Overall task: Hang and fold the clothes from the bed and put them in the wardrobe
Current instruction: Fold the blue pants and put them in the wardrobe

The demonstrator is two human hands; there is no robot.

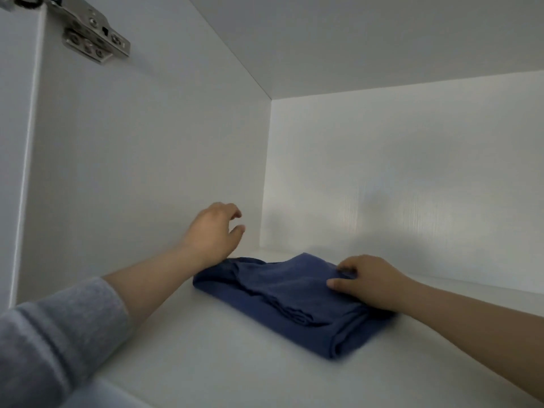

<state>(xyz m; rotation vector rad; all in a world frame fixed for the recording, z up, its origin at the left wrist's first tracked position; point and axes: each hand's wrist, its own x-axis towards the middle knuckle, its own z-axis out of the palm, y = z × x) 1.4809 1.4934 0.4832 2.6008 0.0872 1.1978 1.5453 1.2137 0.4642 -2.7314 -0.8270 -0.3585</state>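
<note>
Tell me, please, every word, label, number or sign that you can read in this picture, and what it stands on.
No text can be read.
metal hinge: small stamped marks, too blurred to read.
blue folded garment: no label or print shows.

The folded garment [279, 293] was soft, matt blue knit cloth. The shelf [206, 348] beneath was smooth white laminate. The far back panel [397, 187] showed faint vertical grain. The hinge [94, 36], upper left, was bright metal. The near sleeve [53, 334] was grey knit.
</note>
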